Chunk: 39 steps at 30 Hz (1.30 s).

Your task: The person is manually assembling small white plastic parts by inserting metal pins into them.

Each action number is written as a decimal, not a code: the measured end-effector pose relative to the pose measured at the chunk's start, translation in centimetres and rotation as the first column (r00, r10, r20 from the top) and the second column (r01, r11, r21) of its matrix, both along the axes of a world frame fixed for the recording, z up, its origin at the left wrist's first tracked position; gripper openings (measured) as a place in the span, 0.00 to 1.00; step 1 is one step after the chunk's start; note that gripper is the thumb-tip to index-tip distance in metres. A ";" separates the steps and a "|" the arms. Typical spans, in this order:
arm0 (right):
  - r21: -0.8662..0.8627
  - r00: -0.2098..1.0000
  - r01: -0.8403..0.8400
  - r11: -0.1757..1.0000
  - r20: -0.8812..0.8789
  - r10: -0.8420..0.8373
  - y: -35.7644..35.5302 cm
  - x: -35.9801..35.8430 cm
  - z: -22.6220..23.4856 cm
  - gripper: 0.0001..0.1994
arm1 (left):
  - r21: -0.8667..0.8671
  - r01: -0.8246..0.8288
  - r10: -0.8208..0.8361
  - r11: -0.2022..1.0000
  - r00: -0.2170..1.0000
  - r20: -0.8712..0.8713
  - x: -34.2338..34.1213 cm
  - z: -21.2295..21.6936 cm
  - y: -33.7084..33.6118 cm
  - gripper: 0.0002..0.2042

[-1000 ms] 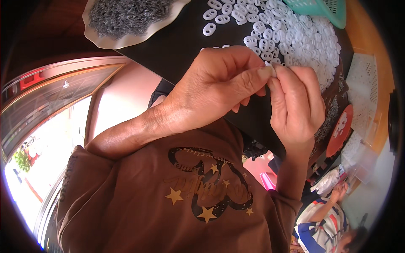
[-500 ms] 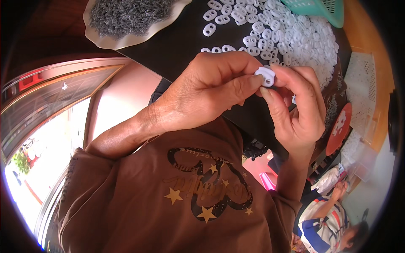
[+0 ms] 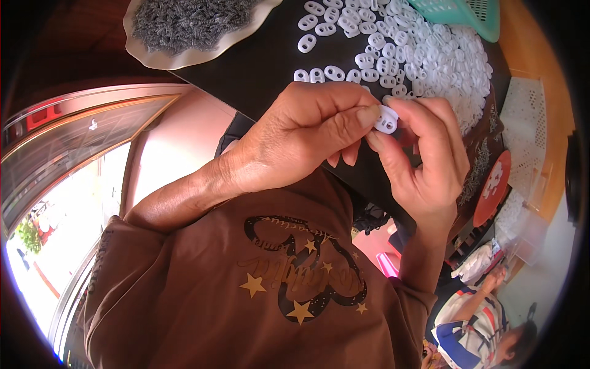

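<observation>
Between both hands, above the dark table, is a small white oval cord lock (image 3: 387, 120) with two holes facing up. My left hand (image 3: 301, 129) pinches its left end between thumb and forefinger. From the other side, the thumb and forefinger of my right hand (image 3: 427, 154) close on its right edge; the remaining right fingers are curled. Just beyond my hands lies a large spread of similar white cord lock pieces (image 3: 452, 67). A few of these stand in a loose row near my left knuckles.
At the far left, a cream plate with a wavy rim (image 3: 175, 64) holds a heap of small grey metal springs (image 3: 187, 24). A green mesh basket (image 3: 485, 24) sits at the far right. A red dish (image 3: 493, 187) with white pieces is to the right, and another person (image 3: 470, 320) sits beyond it.
The cord lock has been turned, and its two-holed face now shows more fully. Both hands have shifted slightly, the right one a little to the left and down.
</observation>
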State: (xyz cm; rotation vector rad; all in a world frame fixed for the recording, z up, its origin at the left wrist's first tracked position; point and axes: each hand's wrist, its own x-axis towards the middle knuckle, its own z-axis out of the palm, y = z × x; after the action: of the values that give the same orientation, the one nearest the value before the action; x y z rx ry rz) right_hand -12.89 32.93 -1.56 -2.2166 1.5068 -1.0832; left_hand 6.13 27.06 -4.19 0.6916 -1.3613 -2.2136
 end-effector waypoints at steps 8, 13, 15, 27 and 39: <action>-0.029 0.999 -0.021 0.999 0.026 0.022 -0.3 0.4 0.5 0.14 | 0.017 0.016 -0.016 1.000 1.000 -0.005 0.0 0.6 -0.1 0.14; -0.085 0.998 -0.054 0.995 -0.034 0.051 -0.6 0.4 0.7 0.14 | -0.022 0.011 -0.010 1.000 0.999 0.046 0.0 1.0 -0.1 0.14; -0.095 0.997 -0.056 0.994 -0.058 0.051 -0.5 0.3 0.6 0.14 | -0.029 0.006 -0.006 1.000 1.000 0.020 -0.1 0.9 -0.2 0.14; 0.204 0.998 0.040 0.978 0.043 -0.050 0.1 -0.1 2.1 0.11 | 0.020 -0.038 0.038 0.999 0.998 -0.040 -0.6 0.5 -0.6 0.13; 0.592 0.872 -0.081 0.802 0.431 -0.230 1.7 0.2 1.9 0.05 | -0.077 -0.032 0.029 0.996 0.999 -0.044 -0.6 0.1 -0.3 0.12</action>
State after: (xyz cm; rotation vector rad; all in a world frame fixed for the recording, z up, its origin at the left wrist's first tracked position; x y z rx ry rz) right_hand -12.69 34.59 0.38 -1.3356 1.4472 -0.9184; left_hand 5.55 26.77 -4.14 0.6287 -1.3983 -2.1274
